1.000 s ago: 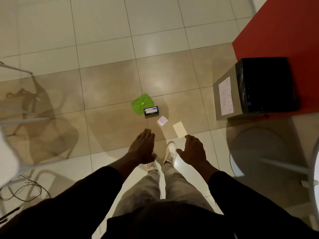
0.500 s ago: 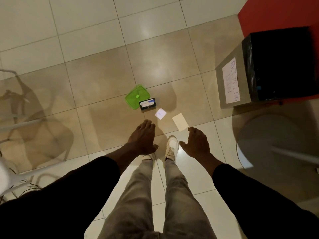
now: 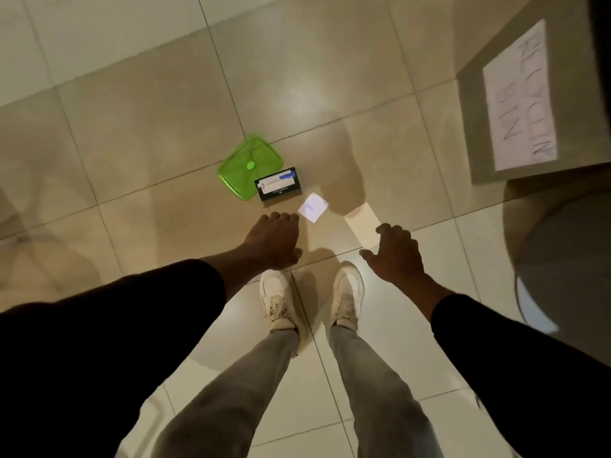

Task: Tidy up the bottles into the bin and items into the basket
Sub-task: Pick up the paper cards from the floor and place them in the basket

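A green plastic lid (image 3: 250, 165) lies flat on the tiled floor. Touching its near right corner is a small black box (image 3: 278, 187) with a white and blue label. A white paper slip (image 3: 313, 206) and a cream card (image 3: 362, 224) lie just right of the box. My left hand (image 3: 275, 238) hovers palm down just short of the box, fingers loosely curled, holding nothing. My right hand (image 3: 395, 252) hangs over the near end of the cream card, fingers spread and empty. No bottle is in view.
A grey box with a paper sign reading "recycling bin" (image 3: 519, 100) stands at the upper right. A round grey table base (image 3: 562, 259) sits on the floor at the right. My two white shoes (image 3: 345, 292) stand just behind the hands.
I have bent lower and stepped forward, so the floor items look larger and closer. Both hands have dropped nearer the box and the card. The bin has slid to the frame's right edge.
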